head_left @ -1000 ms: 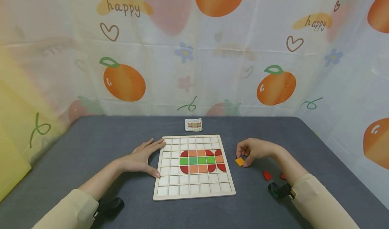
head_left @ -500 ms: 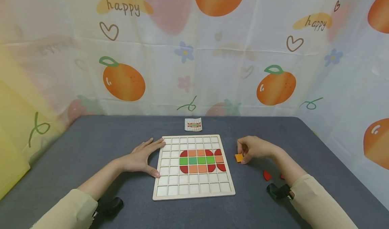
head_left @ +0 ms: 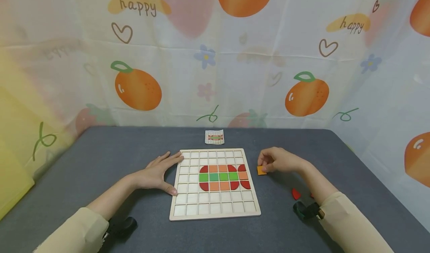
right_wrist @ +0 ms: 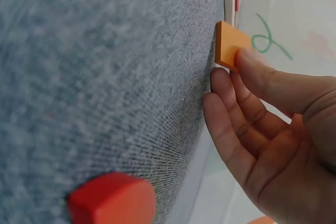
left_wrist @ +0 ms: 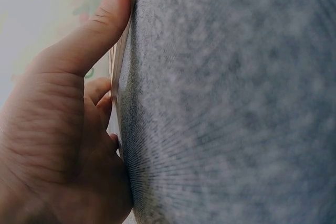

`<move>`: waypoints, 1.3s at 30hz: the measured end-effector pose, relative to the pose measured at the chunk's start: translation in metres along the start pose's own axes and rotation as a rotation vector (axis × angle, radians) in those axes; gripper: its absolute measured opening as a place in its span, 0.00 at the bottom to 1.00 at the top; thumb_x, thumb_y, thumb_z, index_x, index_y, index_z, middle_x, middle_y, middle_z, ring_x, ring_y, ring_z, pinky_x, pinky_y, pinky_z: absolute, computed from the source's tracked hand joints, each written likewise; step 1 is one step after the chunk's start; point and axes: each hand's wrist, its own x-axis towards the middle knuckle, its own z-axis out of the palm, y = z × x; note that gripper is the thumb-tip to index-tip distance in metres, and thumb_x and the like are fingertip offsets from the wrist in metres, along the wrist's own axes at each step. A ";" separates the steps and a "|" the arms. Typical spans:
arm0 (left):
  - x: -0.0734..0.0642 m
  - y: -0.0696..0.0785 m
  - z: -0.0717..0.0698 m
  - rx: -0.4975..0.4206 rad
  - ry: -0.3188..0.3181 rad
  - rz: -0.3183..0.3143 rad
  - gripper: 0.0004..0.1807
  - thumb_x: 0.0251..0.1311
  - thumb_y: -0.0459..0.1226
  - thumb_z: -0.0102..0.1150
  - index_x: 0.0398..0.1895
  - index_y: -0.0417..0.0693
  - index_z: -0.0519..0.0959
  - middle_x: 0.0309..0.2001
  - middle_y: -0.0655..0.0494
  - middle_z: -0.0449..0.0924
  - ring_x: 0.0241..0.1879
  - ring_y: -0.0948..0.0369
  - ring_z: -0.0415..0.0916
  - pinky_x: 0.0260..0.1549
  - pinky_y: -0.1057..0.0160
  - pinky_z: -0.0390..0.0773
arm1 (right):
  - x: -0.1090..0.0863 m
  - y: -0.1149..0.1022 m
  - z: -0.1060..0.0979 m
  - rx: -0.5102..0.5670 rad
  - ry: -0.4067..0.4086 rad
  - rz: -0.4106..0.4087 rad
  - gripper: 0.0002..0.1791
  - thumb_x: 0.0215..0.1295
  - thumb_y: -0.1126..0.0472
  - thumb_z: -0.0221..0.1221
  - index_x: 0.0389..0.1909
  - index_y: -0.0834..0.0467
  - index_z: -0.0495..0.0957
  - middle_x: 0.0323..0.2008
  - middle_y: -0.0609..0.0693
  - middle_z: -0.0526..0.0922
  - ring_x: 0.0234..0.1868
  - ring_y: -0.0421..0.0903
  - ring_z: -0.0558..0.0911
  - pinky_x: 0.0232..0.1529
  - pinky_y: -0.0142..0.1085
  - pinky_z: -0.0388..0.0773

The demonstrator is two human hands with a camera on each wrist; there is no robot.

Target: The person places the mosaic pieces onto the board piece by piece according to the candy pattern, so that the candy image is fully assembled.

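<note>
A pale wooden grid board (head_left: pixel 215 217) lies mid-table, with red quarter-round, orange and green square tiles set in its cells. Along its left edge rests my left hand (head_left: pixel 155 175), fingers spread and fairly straight, thumb and fingertips on the rim; the left wrist view shows the thumb (left_wrist: pixel 100 30) against the board's side. To the right of the board, my right hand (head_left: pixel 281 160) pinches an orange square tile (head_left: pixel 261 170) at one corner. In the right wrist view the thumb lies on the tile's face (right_wrist: pixel 231 45), close over the tabletop.
Two red quarter-round pieces lie right of the board, one red piece (head_left: pixel 296 194) in plain sight, the other partly hidden by the right forearm. Behind the board lies a small pattern card (head_left: pixel 214 137). A fruit-print cloth (head_left: pixel 215 77) hangs behind the dark table (head_left: pixel 134 223).
My right hand has moved slightly away from me and toward the board with the orange tile, which has turned from a diagonal to a squarer angle. The left hand stays on the board's edge.
</note>
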 end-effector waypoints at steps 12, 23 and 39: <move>0.000 0.001 0.000 -0.002 0.002 -0.007 0.63 0.39 0.58 0.77 0.78 0.49 0.54 0.81 0.46 0.44 0.78 0.35 0.33 0.66 0.24 0.40 | 0.011 -0.013 0.002 0.026 0.060 -0.038 0.11 0.67 0.65 0.59 0.48 0.58 0.83 0.30 0.50 0.77 0.32 0.45 0.76 0.33 0.36 0.71; 0.000 0.001 -0.001 0.000 0.003 -0.007 0.63 0.39 0.59 0.76 0.78 0.50 0.54 0.81 0.46 0.44 0.78 0.34 0.34 0.66 0.23 0.41 | 0.030 -0.040 0.011 0.076 0.166 -0.083 0.13 0.66 0.63 0.62 0.50 0.59 0.83 0.37 0.52 0.85 0.36 0.42 0.80 0.39 0.36 0.79; 0.000 0.000 0.000 -0.003 0.004 -0.005 0.63 0.39 0.58 0.76 0.78 0.50 0.54 0.81 0.46 0.44 0.78 0.35 0.34 0.66 0.24 0.40 | 0.056 -0.081 0.029 0.153 0.188 -0.140 0.10 0.65 0.63 0.63 0.46 0.55 0.84 0.36 0.53 0.86 0.39 0.56 0.84 0.44 0.51 0.81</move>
